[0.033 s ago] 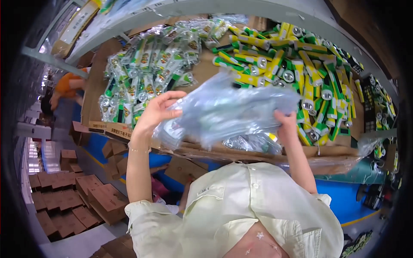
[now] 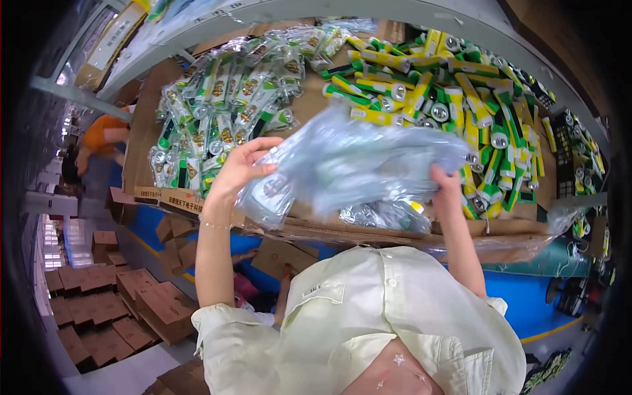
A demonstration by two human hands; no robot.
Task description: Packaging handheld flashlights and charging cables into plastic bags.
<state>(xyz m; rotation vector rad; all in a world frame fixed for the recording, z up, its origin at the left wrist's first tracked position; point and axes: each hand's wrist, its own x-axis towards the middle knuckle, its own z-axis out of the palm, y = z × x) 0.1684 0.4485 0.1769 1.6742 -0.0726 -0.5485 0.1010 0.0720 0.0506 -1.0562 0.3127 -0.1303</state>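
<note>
Between my two hands a clear plastic bag (image 2: 368,158) is stretched above the front of the cardboard-lined table, smeared by motion. My left hand (image 2: 247,168) pinches its left end, thumb below and fingers above. My right hand (image 2: 447,184) grips the right end, its fingers partly hidden by the film. Whether it is one bag or several layers I cannot tell. Beyond the left hand lies a heap of bagged flashlights (image 2: 224,92). Loose yellow and green flashlights (image 2: 471,141) are piled past the right hand. Crumpled clear bags (image 2: 385,218) lie below the held one.
A cardboard rim (image 2: 316,232) runs along the table's front edge, close to my body. Overhead crosses a grey metal beam (image 2: 276,14). Brown cartons (image 2: 99,303) are stacked on the floor at left. A black crate (image 2: 565,155) stands at right. Another person in orange (image 2: 104,135) bends at far left.
My right hand has shifted slightly right, with the bag's right end following it. The left hand stays nearly in place, still gripping the bag.
</note>
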